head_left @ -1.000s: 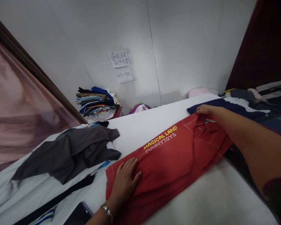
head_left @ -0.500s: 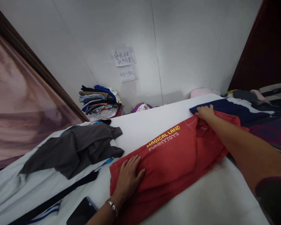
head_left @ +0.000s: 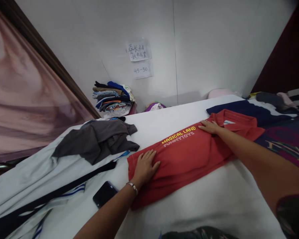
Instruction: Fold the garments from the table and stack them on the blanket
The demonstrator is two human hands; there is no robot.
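A red shirt [head_left: 184, 159] with yellow and white lettering lies lengthwise across the white surface, its collar toward the right. My left hand [head_left: 146, 166] rests flat on the shirt's left end, fingers spread, a metal bracelet at the wrist. On the upper edge, between the lettering and the collar, my right hand [head_left: 210, 127] lies with its fingers stretched out and slightly apart. Neither hand grips the cloth. A dark phone [head_left: 105, 194] is on the surface beside my left forearm.
A crumpled dark grey garment [head_left: 97, 139] lies to the left. Behind it, a stack of folded clothes [head_left: 114, 98] stands against the wall. A navy garment [head_left: 244, 109] and other clothes spread along the right. A pink curtain [head_left: 32, 96] hangs at the left.
My right hand has left the shirt's upper corner and moved down the cloth, past the collar toward the lettering. The collar end now lies more spread out. My left hand stays on the shirt.
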